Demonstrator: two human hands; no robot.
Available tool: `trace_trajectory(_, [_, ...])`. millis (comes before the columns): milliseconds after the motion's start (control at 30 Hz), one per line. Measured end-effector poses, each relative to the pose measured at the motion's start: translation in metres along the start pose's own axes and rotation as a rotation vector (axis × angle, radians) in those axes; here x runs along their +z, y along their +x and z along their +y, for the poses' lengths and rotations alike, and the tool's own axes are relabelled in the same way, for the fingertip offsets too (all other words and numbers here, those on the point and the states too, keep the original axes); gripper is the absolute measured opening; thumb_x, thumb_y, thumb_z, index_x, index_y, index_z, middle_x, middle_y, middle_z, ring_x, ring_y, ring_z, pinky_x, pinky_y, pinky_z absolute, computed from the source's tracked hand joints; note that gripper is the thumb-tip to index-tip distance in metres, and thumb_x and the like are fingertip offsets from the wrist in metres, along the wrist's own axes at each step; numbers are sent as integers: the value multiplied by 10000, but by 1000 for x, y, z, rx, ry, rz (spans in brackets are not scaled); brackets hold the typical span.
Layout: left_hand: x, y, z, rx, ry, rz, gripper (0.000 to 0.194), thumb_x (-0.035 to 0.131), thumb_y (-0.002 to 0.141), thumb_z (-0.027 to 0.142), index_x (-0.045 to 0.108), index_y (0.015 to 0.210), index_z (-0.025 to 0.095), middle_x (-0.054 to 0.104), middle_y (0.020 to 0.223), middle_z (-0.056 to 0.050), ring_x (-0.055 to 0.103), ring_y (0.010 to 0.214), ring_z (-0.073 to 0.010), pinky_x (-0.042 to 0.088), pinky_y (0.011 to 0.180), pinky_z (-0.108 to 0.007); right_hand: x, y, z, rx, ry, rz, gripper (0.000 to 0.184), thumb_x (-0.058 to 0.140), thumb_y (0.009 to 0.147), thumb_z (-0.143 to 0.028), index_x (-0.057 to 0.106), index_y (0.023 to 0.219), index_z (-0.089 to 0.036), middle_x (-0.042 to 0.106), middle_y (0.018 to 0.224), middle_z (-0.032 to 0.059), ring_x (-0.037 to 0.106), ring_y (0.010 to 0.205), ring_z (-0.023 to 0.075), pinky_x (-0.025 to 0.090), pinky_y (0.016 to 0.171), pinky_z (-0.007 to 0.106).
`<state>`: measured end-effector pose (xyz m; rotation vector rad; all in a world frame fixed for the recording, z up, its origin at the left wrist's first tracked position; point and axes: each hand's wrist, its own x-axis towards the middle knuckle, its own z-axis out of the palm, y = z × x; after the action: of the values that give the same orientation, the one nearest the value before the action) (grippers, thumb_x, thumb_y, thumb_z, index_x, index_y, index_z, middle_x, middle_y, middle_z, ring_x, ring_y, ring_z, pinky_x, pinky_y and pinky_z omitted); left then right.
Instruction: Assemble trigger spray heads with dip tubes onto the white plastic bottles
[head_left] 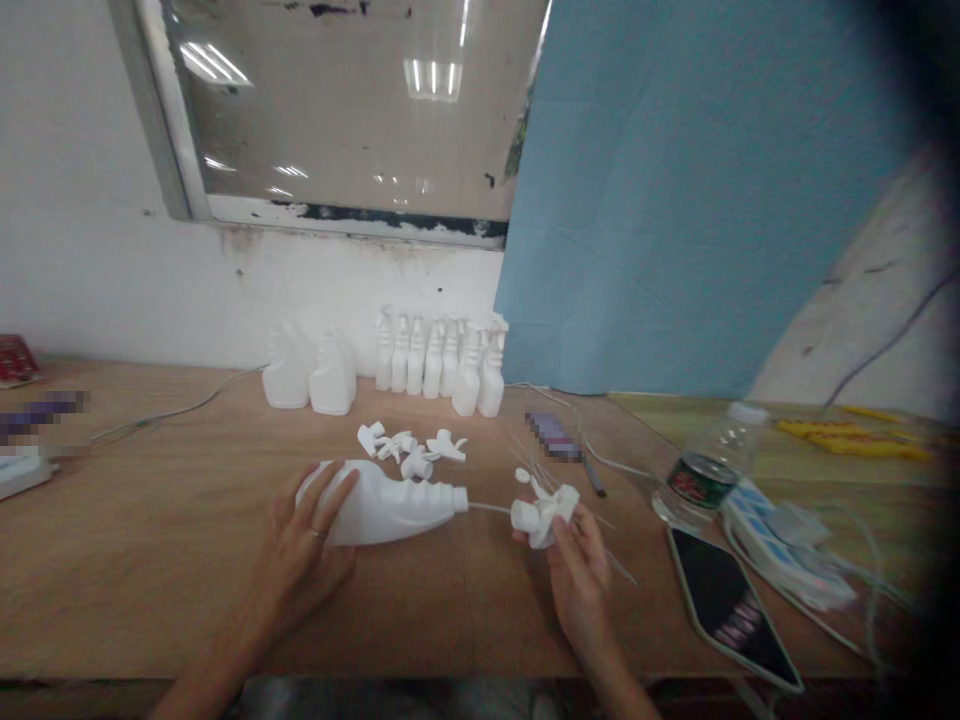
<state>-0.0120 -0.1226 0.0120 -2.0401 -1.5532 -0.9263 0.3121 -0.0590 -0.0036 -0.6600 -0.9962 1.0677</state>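
Note:
My left hand [311,530] is wrapped round the base of a white spray bottle [397,510], which is tipped on its side with its neck pointing right. Between the fingers of my right hand [577,560] is a white trigger sprayer head [551,515]. Its thin dip tube [491,508] runs left into the bottle's open neck, and a gap separates the head from the neck. Behind the bottle lies a small pile of loose white trigger heads [412,450]. Several thin tubes [536,460] lie by my right hand, partly hidden by it.
Several capped spray bottles [442,360] stand by the wall, with two bottles without heads [332,375] to their left. On the right are a clear water bottle [705,475], a phone [731,605] and a power strip [780,545] with cables. A blue sheet [660,200] hangs behind.

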Motion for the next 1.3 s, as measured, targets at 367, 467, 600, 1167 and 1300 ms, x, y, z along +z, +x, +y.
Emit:
trace_trajectory(367, [12,-7,26,77,-80,-93,850,548,697,93,255,1486,212,309,1508,-102,216,1401,-349,234,1127,-574,-1,-7,10,20,-190,-79,323,616,872,-410,561,1136,-233,698,1092,80,663,957,252,505,822,340])
trace_trajectory(467, [13,-8,28,71,-89,-83,864,539,677,74,265,1483,216,307,1507,-100,224,1397,-345,229,1130,-573,-1,-8,11,16,-214,-72,333,608,874,-421,557,1142,-230,695,1108,86,656,980,256,493,846,340])
trace_trajectory(600, [11,-8,29,71,-95,-92,857,546,684,85,271,1484,219,311,1505,-99,242,1385,-344,221,1128,-580,0,-9,11,16,-233,-92,313,599,879,-414,555,1128,-229,691,1108,86,658,952,252,493,816,327])
trace_trajectory(1167, [22,-10,27,92,-76,-97,775,594,765,186,297,1480,224,368,1465,-118,301,1336,-353,252,1094,-589,12,-14,3,36,-367,-259,465,726,765,-366,433,1101,-236,666,1040,62,651,932,210,509,808,300])
trace_trajectory(1300, [20,-8,29,87,-92,-75,772,614,751,187,321,1464,226,398,1437,-119,315,1322,-346,262,1088,-572,16,-15,7,100,-390,-302,344,612,863,-430,383,1033,-238,628,651,-34,604,553,151,484,546,248])
